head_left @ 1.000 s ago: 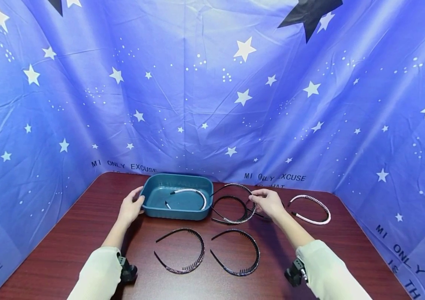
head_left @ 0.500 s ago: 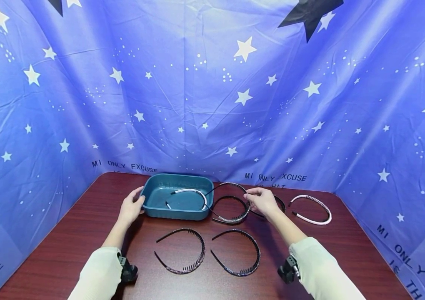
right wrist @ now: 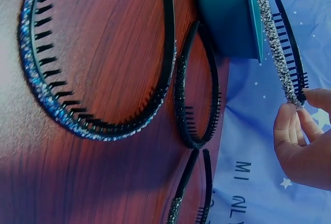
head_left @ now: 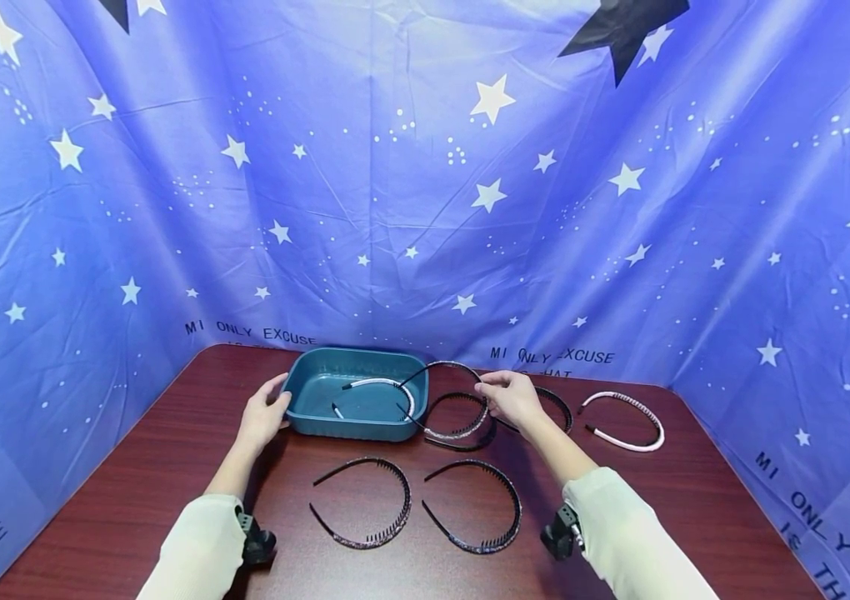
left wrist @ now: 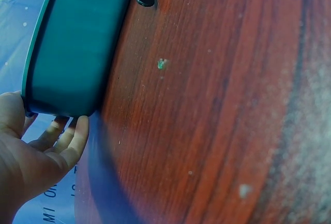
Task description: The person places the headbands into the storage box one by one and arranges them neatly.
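Observation:
At the left end of a teal plastic basin [head_left: 357,430], my left hand [head_left: 263,414] grips the rim, thumb on top and fingers against the end wall, as the left wrist view shows. Inside the basin lies a white headband [head_left: 409,402]. My right hand [head_left: 515,400] pinches a silver glittery headband [right wrist: 279,43] with black teeth by the middle of its curve. It is raised above the table, and its two ends overlap the basin's right rim in the head view. A dark headband [right wrist: 181,89] lies on the table below the held one.
Two glittery headbands, one purplish [head_left: 407,508] and one bluish [head_left: 519,510], lie in front of the basin. Behind my right wrist is another dark headband [head_left: 567,408]. A pinkish-white headband [head_left: 648,417] rests at the right. A starry blue curtain [head_left: 425,208] hangs behind the table.
My right hand has moved left with the silver headband, bringing its ends over the basin's right side. The left hand has stayed on the basin.

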The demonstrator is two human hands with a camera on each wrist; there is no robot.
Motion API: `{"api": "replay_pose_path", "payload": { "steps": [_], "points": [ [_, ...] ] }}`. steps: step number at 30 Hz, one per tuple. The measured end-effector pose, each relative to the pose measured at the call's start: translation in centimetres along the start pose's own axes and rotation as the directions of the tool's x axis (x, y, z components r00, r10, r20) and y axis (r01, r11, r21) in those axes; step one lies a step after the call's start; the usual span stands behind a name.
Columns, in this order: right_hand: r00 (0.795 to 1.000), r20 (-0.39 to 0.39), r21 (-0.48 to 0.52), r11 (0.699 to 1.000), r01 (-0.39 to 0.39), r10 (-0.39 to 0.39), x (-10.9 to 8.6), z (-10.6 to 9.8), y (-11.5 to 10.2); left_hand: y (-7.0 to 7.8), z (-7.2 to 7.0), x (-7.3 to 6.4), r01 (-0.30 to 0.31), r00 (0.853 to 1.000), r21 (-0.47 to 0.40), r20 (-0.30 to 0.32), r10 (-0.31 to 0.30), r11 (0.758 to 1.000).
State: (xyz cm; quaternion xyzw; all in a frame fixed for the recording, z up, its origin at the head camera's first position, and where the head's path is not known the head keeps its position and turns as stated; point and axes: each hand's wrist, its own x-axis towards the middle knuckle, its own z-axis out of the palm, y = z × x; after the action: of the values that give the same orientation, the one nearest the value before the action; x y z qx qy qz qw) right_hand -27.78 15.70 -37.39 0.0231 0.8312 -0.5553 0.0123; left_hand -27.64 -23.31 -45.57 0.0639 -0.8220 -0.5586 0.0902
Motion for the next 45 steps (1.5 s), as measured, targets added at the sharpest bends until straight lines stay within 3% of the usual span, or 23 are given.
{"api": "replay_pose_path", "payload": {
  "steps": [45],
  "points": [
    [1.000,-0.016,-0.029,0.999,0.019,-0.019,1.3,4.5,-2.1,-0.1,0.1,0.1,0.005,1.000,-0.007,0.006,-0.005,1.000]
  ]
}}
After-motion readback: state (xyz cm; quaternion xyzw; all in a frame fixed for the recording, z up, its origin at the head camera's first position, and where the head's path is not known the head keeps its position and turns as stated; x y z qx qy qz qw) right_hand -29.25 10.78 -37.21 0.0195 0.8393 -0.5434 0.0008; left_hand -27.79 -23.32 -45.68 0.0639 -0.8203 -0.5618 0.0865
